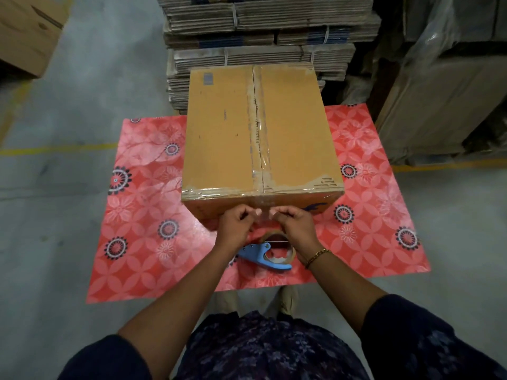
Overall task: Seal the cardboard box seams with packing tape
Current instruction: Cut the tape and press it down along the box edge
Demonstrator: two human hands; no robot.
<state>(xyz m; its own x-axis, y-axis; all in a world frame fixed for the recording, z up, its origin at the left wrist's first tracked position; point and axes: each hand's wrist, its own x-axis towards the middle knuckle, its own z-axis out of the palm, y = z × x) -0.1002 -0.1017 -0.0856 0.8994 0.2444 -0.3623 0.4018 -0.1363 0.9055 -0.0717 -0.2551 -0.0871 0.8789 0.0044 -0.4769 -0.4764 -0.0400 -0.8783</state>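
A closed brown cardboard box (227, 133) stands on a red patterned mat (142, 215). Clear packing tape (260, 149) runs along its centre seam and over the near top edge. My left hand (236, 223) and my right hand (293, 222) are side by side against the box's near face, fingers curled, pinching a strip of clear tape (264, 213) that hangs down between them. A blue tape dispenser (263, 255) with a roll of tape lies on the mat just below my hands; nothing grips it.
Bundled stacks of flat cardboard (260, 31) rise right behind the box. Wrapped cartons (444, 100) stand at the right and another carton (24, 34) at the far left. Grey concrete floor with a yellow line (55, 150) surrounds the mat.
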